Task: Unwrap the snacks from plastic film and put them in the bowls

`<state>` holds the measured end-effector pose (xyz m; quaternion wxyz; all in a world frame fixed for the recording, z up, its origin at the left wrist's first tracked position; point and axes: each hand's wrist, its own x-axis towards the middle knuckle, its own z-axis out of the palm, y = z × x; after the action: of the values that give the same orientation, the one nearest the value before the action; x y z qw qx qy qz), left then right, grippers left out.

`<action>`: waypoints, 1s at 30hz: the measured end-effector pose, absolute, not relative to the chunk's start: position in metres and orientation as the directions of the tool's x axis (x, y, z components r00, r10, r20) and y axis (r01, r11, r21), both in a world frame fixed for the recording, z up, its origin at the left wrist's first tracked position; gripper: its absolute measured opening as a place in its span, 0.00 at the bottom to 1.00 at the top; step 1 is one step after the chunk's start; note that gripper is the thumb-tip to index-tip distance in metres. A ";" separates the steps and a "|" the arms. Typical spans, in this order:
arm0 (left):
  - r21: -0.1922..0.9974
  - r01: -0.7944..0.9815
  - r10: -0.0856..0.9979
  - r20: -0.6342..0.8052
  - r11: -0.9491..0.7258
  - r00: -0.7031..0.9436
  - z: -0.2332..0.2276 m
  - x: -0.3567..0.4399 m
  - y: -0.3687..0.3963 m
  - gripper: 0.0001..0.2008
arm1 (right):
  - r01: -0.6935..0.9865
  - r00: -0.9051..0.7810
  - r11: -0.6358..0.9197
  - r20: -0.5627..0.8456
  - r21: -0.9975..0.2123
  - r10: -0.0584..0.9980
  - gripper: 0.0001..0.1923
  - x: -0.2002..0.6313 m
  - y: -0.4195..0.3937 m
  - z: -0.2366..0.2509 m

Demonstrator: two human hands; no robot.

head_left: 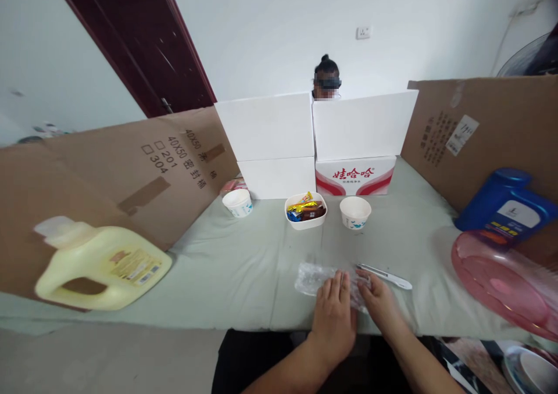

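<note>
A crumpled clear plastic bag (310, 278) lies on the pale green cloth near the table's front edge. My left hand (333, 315) rests flat on its right part, fingers slightly apart. My right hand (378, 301) touches the bag's right end with its fingertips. A white utility knife (386, 276) lies just beyond my right hand. Farther back stand a white bowl of wrapped sweets (306, 211) and two white paper cups (355, 211) (238, 202).
A yellow jug (102, 266) lies at the left, a blue jug (508, 205) and a pink basin (501, 283) at the right. Cardboard walls and white boxes (314, 144) fence the table. A person sits behind the boxes.
</note>
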<state>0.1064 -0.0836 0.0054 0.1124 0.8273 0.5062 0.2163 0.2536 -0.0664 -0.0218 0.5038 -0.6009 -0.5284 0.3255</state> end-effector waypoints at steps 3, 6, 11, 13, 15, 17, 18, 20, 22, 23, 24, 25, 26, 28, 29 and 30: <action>0.366 0.824 0.901 0.155 -0.433 0.405 -0.004 0.098 -0.082 0.28 | 0.682 0.280 0.011 0.276 -0.731 0.920 0.21 0.276 -0.066 -0.031; 0.337 0.838 0.902 0.125 -0.430 0.413 -0.008 0.084 -0.080 0.25 | 0.877 0.203 0.078 0.511 -0.474 0.835 0.22 0.278 -0.080 -0.029; 0.309 0.862 0.912 0.219 -0.401 0.346 -0.014 0.067 -0.074 0.22 | 0.936 -0.165 0.299 0.521 -0.185 0.838 0.31 0.248 -0.102 -0.050; 0.306 0.917 0.945 0.279 -0.256 0.171 -0.016 0.060 -0.071 0.21 | 0.943 -0.216 0.307 0.466 -0.128 0.858 0.37 0.238 -0.105 -0.065; 0.326 0.937 0.945 0.326 -0.125 0.013 -0.019 0.053 -0.068 0.19 | 0.954 -0.216 0.284 0.425 -0.102 0.879 0.41 0.231 -0.105 -0.076; 0.378 0.917 0.938 0.345 -0.125 -0.014 -0.020 0.048 -0.065 0.11 | 0.956 -0.223 0.281 0.408 -0.087 0.885 0.43 0.226 -0.103 -0.079; 0.414 0.896 0.934 0.357 -0.163 0.005 -0.021 0.046 -0.064 0.06 | 0.953 -0.237 0.293 0.411 -0.079 0.880 0.43 0.224 -0.102 -0.078; 0.498 0.835 0.921 0.388 -0.236 0.029 -0.021 0.041 -0.061 0.03 | 0.944 -0.268 0.325 0.429 -0.064 0.863 0.42 0.221 -0.102 -0.074; 0.596 0.772 0.930 0.367 -0.221 -0.018 -0.020 0.034 -0.058 0.04 | 0.938 -0.284 0.343 0.455 -0.051 0.844 0.39 0.219 -0.106 -0.070; 0.645 0.743 0.943 0.327 -0.180 -0.056 -0.019 0.030 -0.057 0.04 | 0.936 -0.288 0.349 0.469 -0.045 0.835 0.37 0.219 -0.108 -0.069; 0.685 0.717 0.956 0.279 -0.129 -0.094 -0.018 0.027 -0.055 0.04 | 0.934 -0.294 0.354 0.480 -0.038 0.827 0.36 0.219 -0.111 -0.068; 0.713 0.697 0.962 0.239 -0.082 -0.131 -0.017 0.025 -0.054 0.04 | 0.931 -0.303 0.363 0.490 -0.031 0.818 0.36 0.219 -0.114 -0.069; 0.728 0.684 0.960 0.226 -0.055 -0.163 -0.016 0.025 -0.054 0.05 | 0.928 -0.311 0.371 0.497 -0.025 0.810 0.35 0.219 -0.117 -0.069; 0.724 0.686 0.934 0.291 -0.074 -0.206 -0.016 0.030 -0.057 0.09 | 0.926 -0.318 0.377 0.500 -0.019 0.805 0.36 0.218 -0.120 -0.071; 0.708 0.696 0.914 0.350 -0.117 -0.203 -0.017 0.036 -0.059 0.12 | 0.927 -0.315 0.374 0.500 -0.020 0.807 0.36 0.217 -0.121 -0.072; 0.684 0.707 0.894 0.415 -0.182 -0.171 -0.018 0.044 -0.062 0.13 | 0.929 -0.310 0.370 0.502 -0.020 0.807 0.37 0.216 -0.121 -0.072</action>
<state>0.0443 -0.0615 -0.0177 0.1077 0.6347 0.6305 0.4336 0.2157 -0.1206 -0.0723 0.2207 -0.5442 -0.7976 -0.1382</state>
